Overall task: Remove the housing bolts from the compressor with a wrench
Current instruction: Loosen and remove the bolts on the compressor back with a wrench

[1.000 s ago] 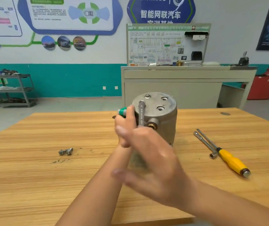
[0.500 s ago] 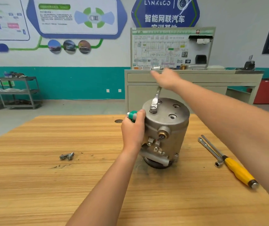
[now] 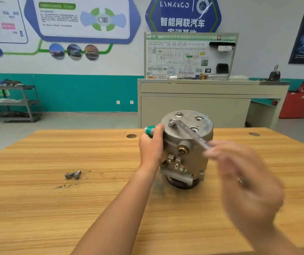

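Now, left hand [image 3: 152,144] grips the compressor [image 3: 189,161]; blurred right hand [image 3: 243,177] touches the wrench [image 3: 189,132], grip unclear.

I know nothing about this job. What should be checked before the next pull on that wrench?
1. Wrench head seated on the bolt: ok.
2. Left hand grips the compressor to steady it: ok.
3. Right hand firmly holding the wrench handle: cannot tell, blurred.
4. Compressor upright on the table: ok.
5. Loose bolts lying apart from the work: ok.
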